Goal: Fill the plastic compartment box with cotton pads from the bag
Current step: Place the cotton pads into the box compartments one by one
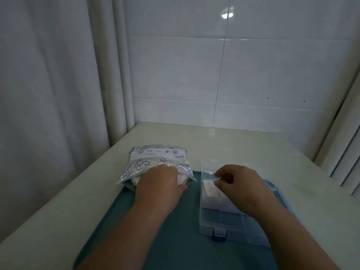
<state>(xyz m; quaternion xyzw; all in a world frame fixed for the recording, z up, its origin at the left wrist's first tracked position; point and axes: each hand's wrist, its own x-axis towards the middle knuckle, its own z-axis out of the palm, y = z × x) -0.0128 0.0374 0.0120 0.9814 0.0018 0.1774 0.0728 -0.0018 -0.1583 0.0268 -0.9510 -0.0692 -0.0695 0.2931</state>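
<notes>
A printed plastic bag of white cotton pads lies at the far left of a teal tray. My left hand reaches into the bag's mouth, its fingers hidden among the pads inside. To the right stands a clear plastic compartment box with a blue latch and its lid raised. White cotton pads fill a far compartment. My right hand hovers over that compartment with thumb and forefinger pinched near a pad; whether it grips the pad is unclear.
The tray rests on a pale countertop against a white tiled wall. A white curtain hangs at the left. Window blinds stand at the right edge.
</notes>
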